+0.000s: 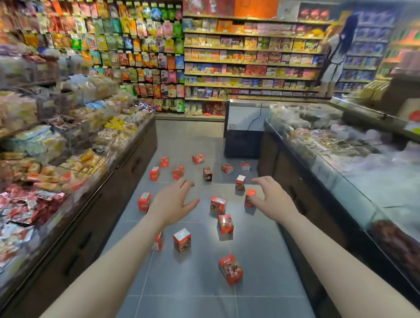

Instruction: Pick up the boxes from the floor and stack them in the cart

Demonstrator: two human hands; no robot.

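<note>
Here both bare forearms reach straight forward from the bottom corners of the view, converging a little over the grey tiled floor [186, 303] of a shop aisle. The left hand [175, 203] is held palm down with its fingers [187, 184] spread and nearly straight, the thumb splayed out to the right; it grips nothing and hangs above the tiles. The right hand [273, 201] is also palm down, its fingers [259, 180] loosely bent like a claw and apart from one another, holding nothing. The boxes [182, 240], small and mostly red, lie scattered across the floor ahead of and between the arms, some upright, some tipped on a side. One red box [250, 198] shows just to the left of the right hand's thumb; whether the thumb touches it cannot be told. Another box [144, 201] stands just left of the left wrist, and one [230, 269] lies tilted nearest the camera between the forearms. Display counters [121, 168] of packaged snacks line the left side, a glass-topped freezer [349, 180] runs along the right, and stocked shelves [253, 63] close the far end of the aisle.
</note>
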